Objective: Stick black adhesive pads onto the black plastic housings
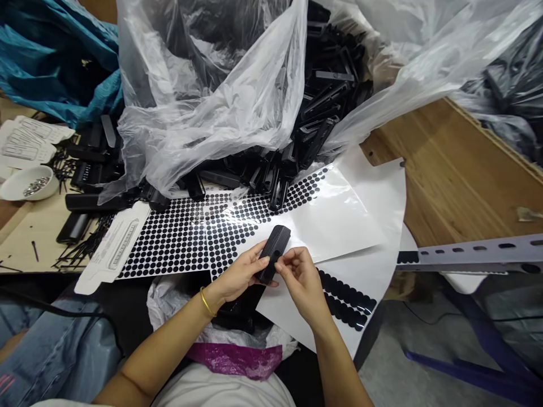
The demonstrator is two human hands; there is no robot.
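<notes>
My left hand (241, 274) grips a black, fine-ribbed, oblong plastic casing (275, 243), which is tilted above the white sheets. At the casing's right side, the thumb and forefinger of my right hand (299, 277) are pinched together and touch its surface. A small dark round spot shows by these fingertips; I cannot tell whether it is a loose sticker or part of the casing. Behind my hands lie sheets of round black stickers (169, 237), partly peeled on the right. Strips of black dots (345, 299) lie to the right of my right hand.
Clear plastic bags (212, 118) and a heap of black casings (326, 102) fill the back. On the left are a flattened white carton (114, 249), a white bowl (31, 183) of small metal parts and thin black pieces. A wooden panel (470, 169) stands right. Another person's jeans (72, 345) show lower left.
</notes>
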